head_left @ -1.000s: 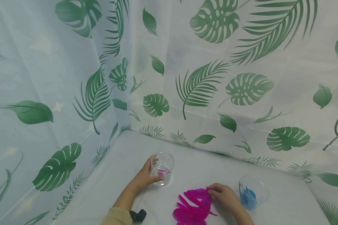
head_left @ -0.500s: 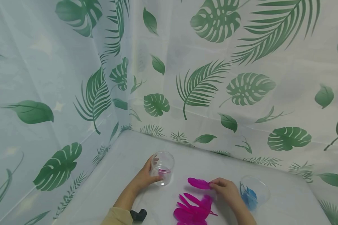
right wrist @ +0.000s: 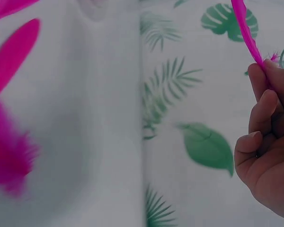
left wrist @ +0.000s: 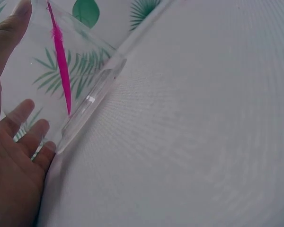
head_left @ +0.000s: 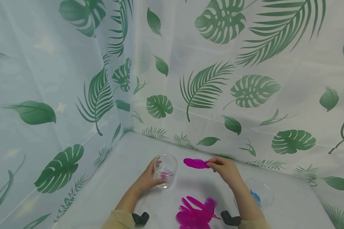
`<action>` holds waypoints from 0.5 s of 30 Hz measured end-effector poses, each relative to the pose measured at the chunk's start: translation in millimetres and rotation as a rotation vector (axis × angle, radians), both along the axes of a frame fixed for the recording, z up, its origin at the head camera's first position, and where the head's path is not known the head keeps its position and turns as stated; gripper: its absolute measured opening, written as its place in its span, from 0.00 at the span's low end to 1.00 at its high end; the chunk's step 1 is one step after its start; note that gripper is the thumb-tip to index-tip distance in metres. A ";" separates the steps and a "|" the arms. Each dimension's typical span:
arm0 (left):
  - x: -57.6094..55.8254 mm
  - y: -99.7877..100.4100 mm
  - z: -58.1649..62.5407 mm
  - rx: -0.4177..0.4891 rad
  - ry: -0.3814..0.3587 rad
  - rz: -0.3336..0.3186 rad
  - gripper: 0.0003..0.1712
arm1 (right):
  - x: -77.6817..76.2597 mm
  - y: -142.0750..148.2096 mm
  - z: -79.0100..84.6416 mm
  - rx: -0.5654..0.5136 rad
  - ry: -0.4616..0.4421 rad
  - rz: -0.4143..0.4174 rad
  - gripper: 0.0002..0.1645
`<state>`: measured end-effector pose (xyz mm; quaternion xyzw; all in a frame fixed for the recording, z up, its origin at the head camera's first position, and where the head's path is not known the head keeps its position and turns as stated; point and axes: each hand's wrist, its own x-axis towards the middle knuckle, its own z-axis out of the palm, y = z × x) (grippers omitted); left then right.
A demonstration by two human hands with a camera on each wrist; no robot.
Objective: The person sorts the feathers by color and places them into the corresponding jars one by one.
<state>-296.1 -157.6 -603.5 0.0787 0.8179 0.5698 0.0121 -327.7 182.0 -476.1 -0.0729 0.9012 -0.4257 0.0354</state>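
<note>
Lead: Head view, surroundings first.
Second: Leaf-printed curtains [head_left: 203, 89] back a white table [head_left: 143, 146]. The left hand [head_left: 146, 180] grips a clear cup [head_left: 170, 165], thumb and fingers round its side. The right hand [head_left: 224, 170] holds a magenta feather [head_left: 195, 163] above the table, near the cup, not touching it.
Lead: Risks?
Second: In my judgement, the cup could tip if the left grip slackened, and the feather could bend against its wall, which stands close by. Loose feathers [head_left: 193, 216] between the forearms might scatter under a sleeve. The right forearm partly hides a second cup [head_left: 266, 197] with blue contents [head_left: 256, 197], and could knock it.
Lead: Left wrist view?
Second: Fingertips somewhat spread along the cup; a thin feather [left wrist: 61, 64] shows through its wall.
Lead: Right wrist view?
Second: Thumb and forefinger pinch only the quill end, so twisting or slipping is possible. Remaining fingers curl inward. The loose feathers nearby are blurred.
</note>
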 end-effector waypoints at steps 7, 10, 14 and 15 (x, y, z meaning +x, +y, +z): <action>-0.9 -1.0 -3.0 0.000 -0.016 -0.004 0.62 | -14.9 -36.1 26.5 -0.029 0.015 0.094 0.10; -0.4 -1.3 -2.6 0.004 -0.012 -0.011 0.61 | -20.5 -54.9 26.7 -0.006 0.021 0.118 0.06; 0.6 -0.2 0.2 0.013 -0.027 -0.004 0.62 | -24.8 -79.3 19.3 0.070 0.039 0.160 0.03; 0.6 0.4 0.7 0.015 -0.035 -0.001 0.62 | -25.3 -84.4 16.8 0.086 0.045 0.172 0.03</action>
